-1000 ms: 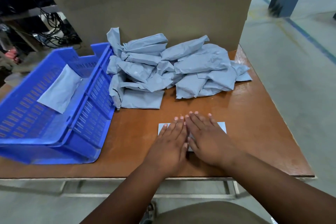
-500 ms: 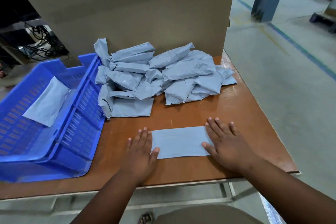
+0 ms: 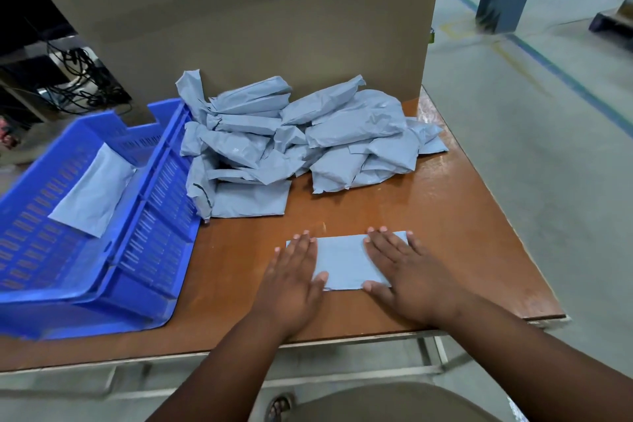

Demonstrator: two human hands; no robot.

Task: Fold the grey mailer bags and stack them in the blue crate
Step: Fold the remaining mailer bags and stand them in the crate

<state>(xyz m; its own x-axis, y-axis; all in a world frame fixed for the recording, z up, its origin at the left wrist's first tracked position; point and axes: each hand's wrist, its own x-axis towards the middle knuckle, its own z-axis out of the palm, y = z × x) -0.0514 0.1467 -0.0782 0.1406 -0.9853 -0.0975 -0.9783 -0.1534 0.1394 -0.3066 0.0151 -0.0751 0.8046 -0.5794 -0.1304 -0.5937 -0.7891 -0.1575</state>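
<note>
Grey folded bag [image 3: 342, 262]: a flat grey mailer bag, folded into a strip, lies on the table at about 5 o'clock in the head view, near the front edge.
Left hand [image 3: 294, 279]: flat, palm down, on the left end of the folded bag; fingers straight and close together pointing to 12 o'clock, thumb resting on the bag's lower edge. The bag's left end lies under the fingers.
Right hand [image 3: 407, 276]: flat, palm down, on the right end of the folded bag; fingers straight, slightly spread, pointing to about 11 o'clock, thumb at the bag's lower edge. A corner of the bag shows past the fingertips at 1 o'clock.
Between the hands: a bare stretch of the folded bag shows; the hands are apart.
Pile of bags [image 3: 298, 144]: crumpled grey mailer bags heaped at 12 o'clock from the hands, well apart from them, against the cardboard.
Blue crate [image 3: 150, 226]: slotted plastic, at 9 o'clock, tilted, its near wall beside the pile.
Bag in crate [image 3: 92, 188]: one flat grey bag lies inside the crate.
Table [image 3: 445, 233]: glossy brown wood.
Cardboard box [image 3: 257, 17]: a tall brown wall behind the pile, at 12 o'clock.
Floor [image 3: 548, 147]: grey, with a painted line, at 3 o'clock.
</note>
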